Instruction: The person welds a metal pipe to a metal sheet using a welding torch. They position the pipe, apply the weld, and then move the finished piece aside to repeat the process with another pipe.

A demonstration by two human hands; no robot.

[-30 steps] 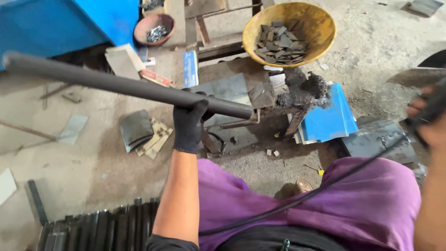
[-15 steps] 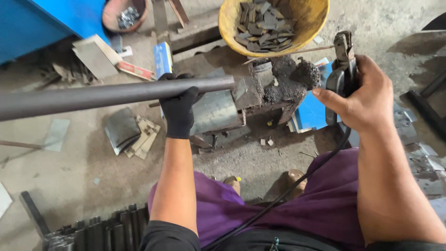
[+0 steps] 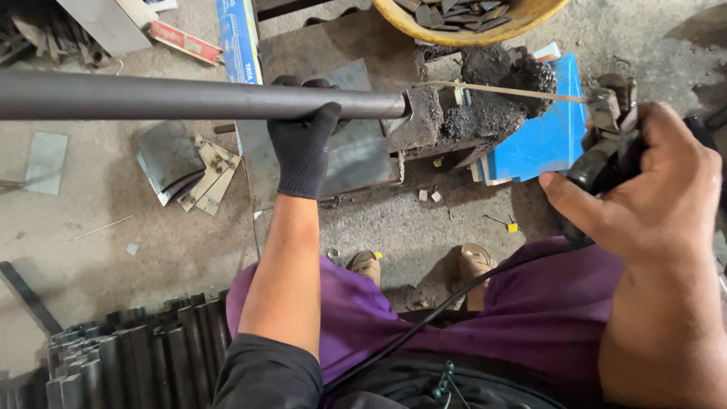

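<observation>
My black-gloved left hand [image 3: 304, 148] is wrapped around a long dark steel pipe [image 3: 189, 96], its end meeting a slag-crusted metal block [image 3: 485, 106]. My bare right hand [image 3: 651, 201] is closed on a black electrode holder [image 3: 606, 151], its thin welding rod [image 3: 500, 91] reaching toward the pipe's end. Grey concrete floor [image 3: 151, 250], scattered with small metal plates [image 3: 185, 170]; a yellow basin [image 3: 454, 30] of scrap beyond; stacked dark pipes [image 3: 129, 352] beside me.
</observation>
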